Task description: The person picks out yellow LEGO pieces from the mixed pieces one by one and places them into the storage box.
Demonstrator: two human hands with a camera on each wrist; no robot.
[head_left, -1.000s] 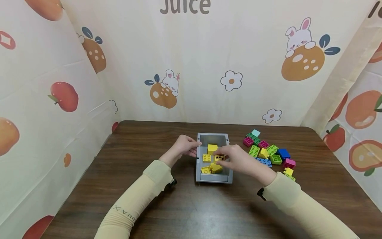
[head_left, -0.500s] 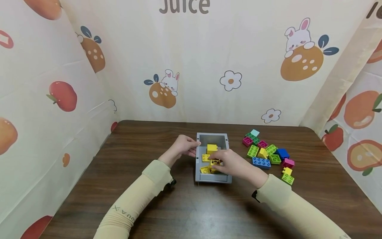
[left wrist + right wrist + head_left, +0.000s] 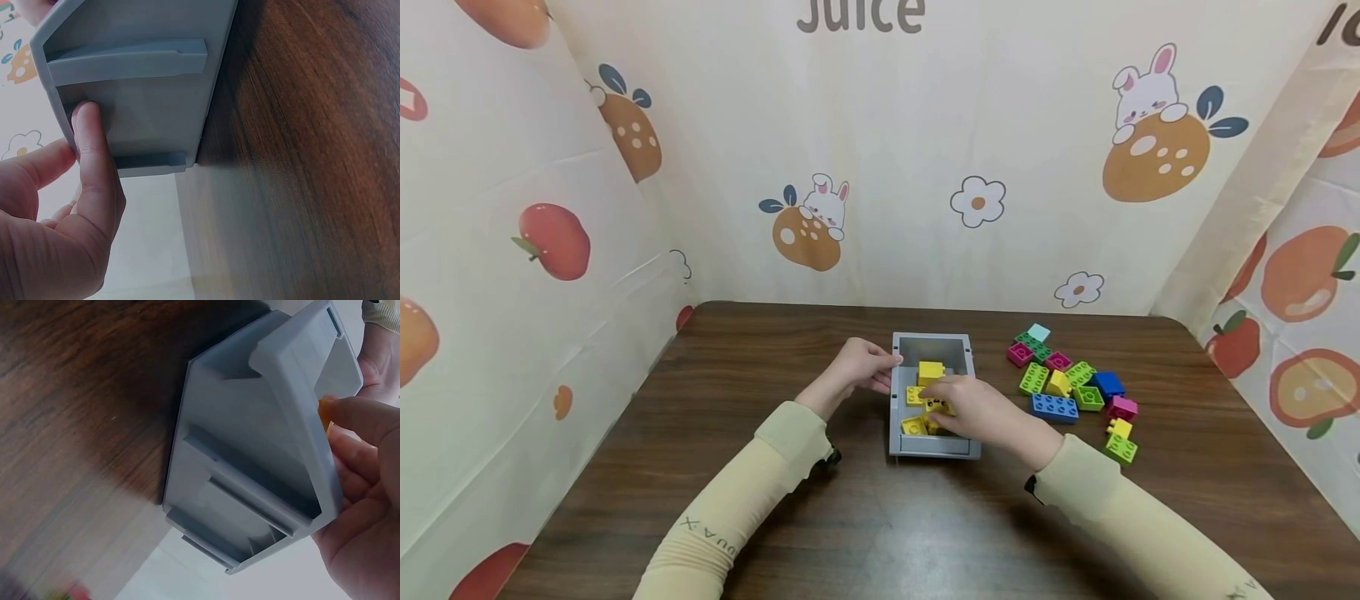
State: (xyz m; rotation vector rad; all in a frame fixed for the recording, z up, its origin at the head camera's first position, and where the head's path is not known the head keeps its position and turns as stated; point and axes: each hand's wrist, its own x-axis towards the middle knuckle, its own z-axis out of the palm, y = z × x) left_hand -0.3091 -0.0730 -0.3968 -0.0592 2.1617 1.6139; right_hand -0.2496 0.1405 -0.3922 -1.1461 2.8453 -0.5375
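A grey plastic bin stands on the table with several yellow toy bricks inside. My left hand grips its left rim. In the left wrist view, a finger of that hand lies against the ribbed outer wall. My right hand reaches over the right side into the bin and pinches a yellow brick with dark marks on it, low over other bricks. Behind it lie a larger yellow brick and a small one; another sits in the front left corner.
Right of the bin, loose bricks spread over the brown table: a blue one, a lime one, a magenta one and several others. A printed curtain hangs behind the table.
My right hand has moved left and slightly toward the bin's front with the yellow brick, lowering it among the others. My left hand keeps its grip on the rim.
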